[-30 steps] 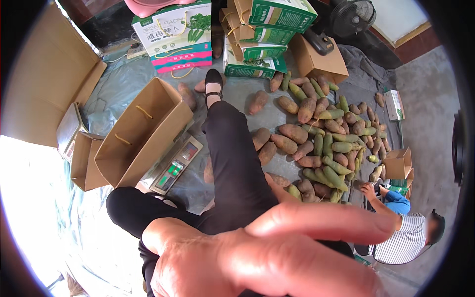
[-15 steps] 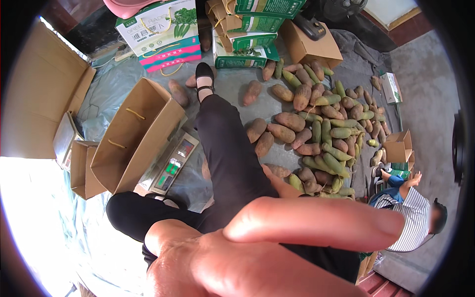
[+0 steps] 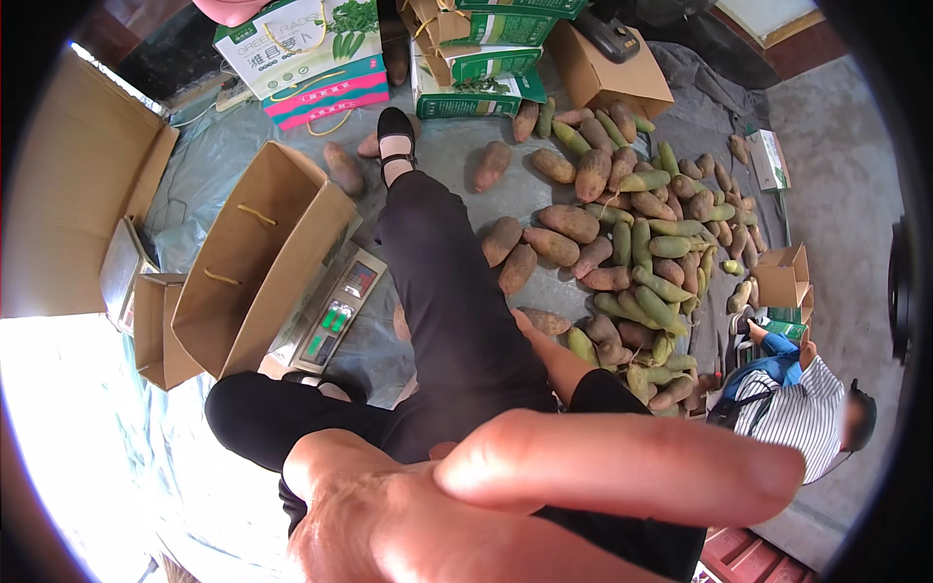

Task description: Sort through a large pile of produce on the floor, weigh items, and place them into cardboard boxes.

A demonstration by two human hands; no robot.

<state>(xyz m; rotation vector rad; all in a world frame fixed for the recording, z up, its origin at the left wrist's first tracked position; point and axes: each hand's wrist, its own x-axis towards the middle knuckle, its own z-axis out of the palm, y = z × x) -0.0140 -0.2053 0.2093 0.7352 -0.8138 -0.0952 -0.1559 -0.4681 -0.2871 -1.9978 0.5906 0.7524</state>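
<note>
My left hand (image 3: pixel 544 476) looms large across the lower middle, close to the camera. One digit stretches out to the right; I see nothing held, and its other fingers are partly out of the picture. Beyond my bent knee, my right forearm (image 3: pixel 562 367) shows below a black sleeve. The right hand (image 3: pixel 526 324) is mostly hidden by the leg, beside a brownish root (image 3: pixel 546 322); its fingers do not show. To the right spreads a heap of green radishes (image 3: pixel 664 283) and reddish-brown roots (image 3: pixel 569 223) like sweet potatoes.
At left, an open brown carton (image 3: pixel 255 267) with rope handles leans by a digital scale (image 3: pixel 335 316). A smaller carton (image 3: pixel 158 330) stands beside it. Green-and-white boxes (image 3: pixel 476 87) are stacked ahead. A person in a striped top (image 3: pixel 802 413) sits at right.
My left hand has shifted slightly, its digit reaching a little farther right. More of my right forearm and sleeve shows. The person at right has bent forward and drawn their hand in.
</note>
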